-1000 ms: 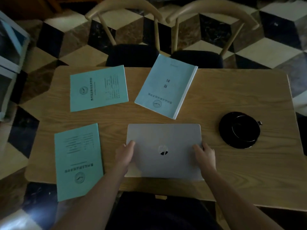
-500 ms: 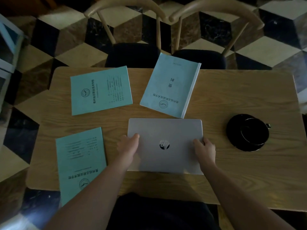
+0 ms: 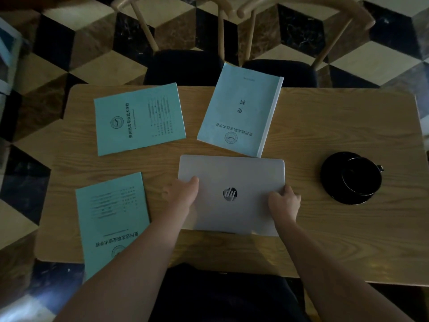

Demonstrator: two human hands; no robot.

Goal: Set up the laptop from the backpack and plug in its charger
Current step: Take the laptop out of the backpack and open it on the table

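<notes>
Now the closed silver laptop point(image 3: 232, 182) lies flat on the wooden surface point(image 3: 336, 228), and the hands clamp its two sides: left hand point(image 3: 183, 194) on its left edge, right hand point(image 3: 284, 202) on its right edge. Just beyond the laptop lies a thick blue booklet point(image 3: 241, 110); to the laptop's right, well apart, sits a black cup on a saucer point(image 3: 351, 177).

The closed laptop point(image 3: 232, 194) is lying at the near middle of the desk point(image 3: 336, 240). A thick book point(image 3: 239, 110) is lying just behind it, a booklet point(image 3: 139, 118) farther left, another booklet point(image 3: 111, 219) left of the laptop, overhanging the near edge. A cup on a saucer point(image 3: 350, 177) is sitting to the right. Two chairs point(image 3: 185, 63) are standing behind the desk.
</notes>
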